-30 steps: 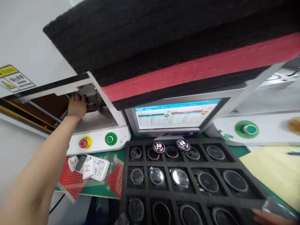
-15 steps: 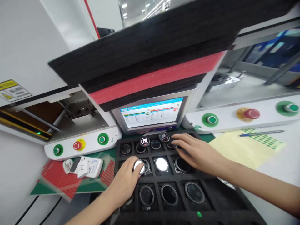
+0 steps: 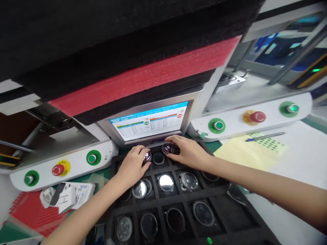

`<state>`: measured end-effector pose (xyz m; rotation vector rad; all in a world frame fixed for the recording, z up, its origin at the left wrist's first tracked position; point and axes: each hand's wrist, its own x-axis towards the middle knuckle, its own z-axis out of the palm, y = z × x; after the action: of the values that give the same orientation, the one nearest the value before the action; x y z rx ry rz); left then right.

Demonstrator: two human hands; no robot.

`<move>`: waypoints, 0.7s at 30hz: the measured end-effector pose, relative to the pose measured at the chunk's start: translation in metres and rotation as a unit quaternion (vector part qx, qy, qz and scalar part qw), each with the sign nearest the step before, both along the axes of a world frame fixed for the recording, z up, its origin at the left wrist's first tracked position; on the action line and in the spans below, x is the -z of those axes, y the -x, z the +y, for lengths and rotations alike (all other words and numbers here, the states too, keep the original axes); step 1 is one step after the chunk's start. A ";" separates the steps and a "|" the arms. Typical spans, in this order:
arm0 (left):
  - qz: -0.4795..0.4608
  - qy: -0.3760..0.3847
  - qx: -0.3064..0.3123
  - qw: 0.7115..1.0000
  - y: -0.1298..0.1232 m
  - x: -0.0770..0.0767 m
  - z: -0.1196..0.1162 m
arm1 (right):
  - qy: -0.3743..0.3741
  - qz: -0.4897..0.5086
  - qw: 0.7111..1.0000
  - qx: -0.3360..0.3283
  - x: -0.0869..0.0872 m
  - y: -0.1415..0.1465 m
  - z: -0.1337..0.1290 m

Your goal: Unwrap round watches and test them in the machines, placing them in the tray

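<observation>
A black foam tray (image 3: 237,212) with square compartments holds several round watch faces. In its back row, my left hand (image 3: 134,165) has thumb and fingers closed around the rim of a lit watch face (image 3: 147,156) showing digits. To the right, my right hand (image 3: 190,151) pinches another lit watch face (image 3: 168,148) between thumb and fingers, over the back edge of the row. Between the hands lies a dark watch face (image 3: 158,158). One row nearer, a bright, reflecting disc (image 3: 139,189) overlaps another in one compartment, beside a second bright disc (image 3: 166,182).
Behind the tray stands a lit monitor (image 3: 150,122). Button panels flank it, with red emergency stops (image 3: 258,116) and green buttons. A white box (image 3: 83,194) and red sticker sheets (image 3: 33,211) lie left. On the right are yellow paper (image 3: 242,154) and a pen (image 3: 265,136).
My left hand has let go of the bright disc in the second row and moved back to a lit watch face. My right hand has shifted onto the other lit one. The view has turned.
</observation>
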<state>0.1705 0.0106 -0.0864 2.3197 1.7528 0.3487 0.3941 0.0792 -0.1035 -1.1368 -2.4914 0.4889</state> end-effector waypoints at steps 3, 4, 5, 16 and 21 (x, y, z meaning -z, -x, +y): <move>0.006 0.000 0.003 1.000 0.001 0.000 0.002 | 0.013 -0.025 1.000 0.002 -0.005 0.002 0.002; 0.008 -0.001 -0.002 1.000 0.002 0.000 0.003 | 0.016 -0.034 0.999 -0.001 -0.007 0.003 0.002; 0.010 -0.003 -0.006 1.000 0.001 0.000 0.003 | 0.018 -0.044 0.999 -0.004 -0.008 0.004 0.002; 0.019 -0.102 -0.040 0.994 0.022 -0.037 -0.037 | 0.000 -0.025 0.999 -0.037 -0.046 -0.015 0.001; 0.076 -0.212 -0.142 0.964 0.104 -0.083 -0.086 | -0.016 0.128 0.992 0.001 -0.091 -0.072 -0.018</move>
<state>0.0664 -0.0754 -0.0035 2.4175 2.2870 0.6700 0.4656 0.0607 -0.0127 -0.9971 -2.2686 0.5548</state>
